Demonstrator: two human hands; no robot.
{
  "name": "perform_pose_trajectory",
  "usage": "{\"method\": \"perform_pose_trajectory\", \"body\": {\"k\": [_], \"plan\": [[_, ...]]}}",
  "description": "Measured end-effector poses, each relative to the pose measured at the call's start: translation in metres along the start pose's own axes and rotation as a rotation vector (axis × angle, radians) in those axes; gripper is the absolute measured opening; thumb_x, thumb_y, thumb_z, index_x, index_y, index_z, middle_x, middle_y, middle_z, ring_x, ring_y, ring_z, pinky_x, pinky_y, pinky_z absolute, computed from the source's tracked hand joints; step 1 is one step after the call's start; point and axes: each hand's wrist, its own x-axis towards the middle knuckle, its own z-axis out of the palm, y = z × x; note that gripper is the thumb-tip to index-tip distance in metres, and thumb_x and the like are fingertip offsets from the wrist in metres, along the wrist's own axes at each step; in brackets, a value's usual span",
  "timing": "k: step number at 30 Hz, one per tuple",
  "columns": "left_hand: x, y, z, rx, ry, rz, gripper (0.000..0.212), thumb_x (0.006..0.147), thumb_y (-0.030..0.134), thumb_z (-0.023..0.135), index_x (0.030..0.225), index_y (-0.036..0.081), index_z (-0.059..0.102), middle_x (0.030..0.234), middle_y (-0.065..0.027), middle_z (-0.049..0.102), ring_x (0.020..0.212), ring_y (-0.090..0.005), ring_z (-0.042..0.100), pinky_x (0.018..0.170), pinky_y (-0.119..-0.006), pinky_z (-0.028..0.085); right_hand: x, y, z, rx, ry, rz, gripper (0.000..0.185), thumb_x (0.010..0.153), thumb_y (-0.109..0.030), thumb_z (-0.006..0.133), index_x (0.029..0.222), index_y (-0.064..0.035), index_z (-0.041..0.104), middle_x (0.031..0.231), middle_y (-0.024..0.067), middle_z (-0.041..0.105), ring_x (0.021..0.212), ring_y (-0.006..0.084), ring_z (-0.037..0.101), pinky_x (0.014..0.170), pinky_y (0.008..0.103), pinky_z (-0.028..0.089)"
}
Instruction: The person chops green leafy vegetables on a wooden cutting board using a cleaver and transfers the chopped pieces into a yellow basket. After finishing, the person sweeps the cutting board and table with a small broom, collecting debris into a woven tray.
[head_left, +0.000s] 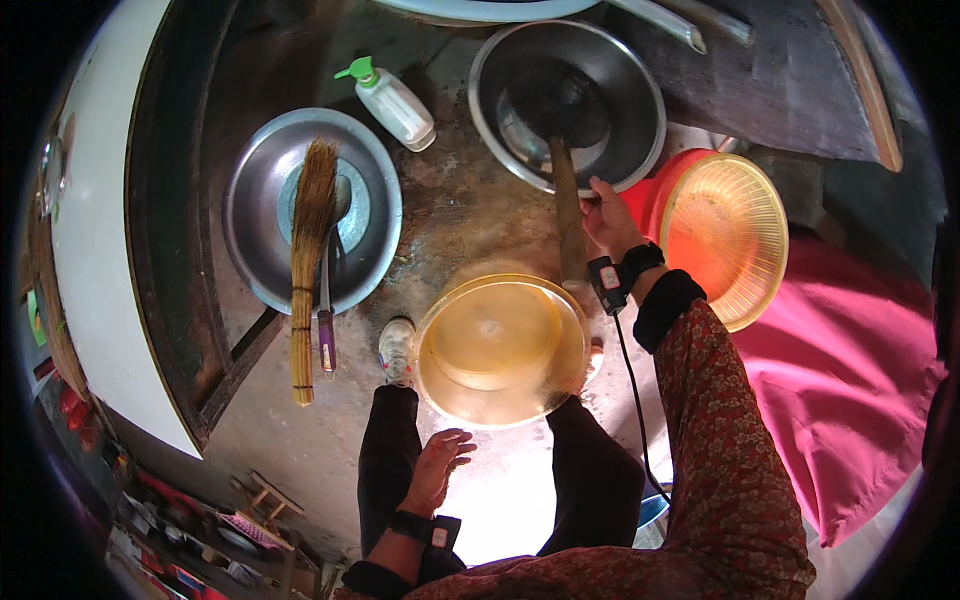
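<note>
My right hand (611, 221) is at the near rim of a stainless steel basin (491, 105), thumb over the edge and fingers below. Close beside these fingers, a thick wooden handle (567, 202) crosses the same rim. It runs down to a dark round shape (559, 101) inside the basin, too dim to identify. My left hand (439, 465) hovers by my left knee, fingers spread and holding nothing. An amber translucent plastic basin (495, 341) sits between my feet, just beyond that hand.
At left, a straw brush (306, 225) and a purple-handled ladle (326, 337) lie across another metal basin (247, 202). A green-topped pump bottle (397, 109) lies behind. On the right are a yellow-rimmed strainer basket (724, 232), a red container (641, 202) and pink cloth (832, 375).
</note>
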Motion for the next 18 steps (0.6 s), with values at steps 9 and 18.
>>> {"method": "perform_pose_trajectory", "body": {"k": [9,18], "plan": [[-0.035,0.07,-0.002,0.205,0.195,0.453,0.027,0.091,0.009,0.053,0.118,0.005,0.052,0.109,-0.007,0.059,0.101,-0.019,0.057,0.088,-0.03,0.045,-0.07,-0.026,-0.049,-0.184,-0.031,0.082,0.038,0.093,-0.044,0.048,0.121,-0.0183,0.05,0.117,0.0034,0.057,0.108,0.0207,0.053,0.092,0.0388,0.04],[-0.142,0.332,-0.143,0.901,0.96,1.382,0.04,0.085,0.015,0.059,0.119,-0.002,0.049,0.123,-0.0214,0.05,0.116,-0.0364,0.046,0.1,-0.043,0.033,-0.29,0.001,-0.07,-0.844,0.401,0.26,0.034,0.088,-0.045,0.053,0.11,-0.0189,0.052,0.09,0.0034,0.061,0.072,0.0185,0.063,0.057,0.0315,0.048]]}}
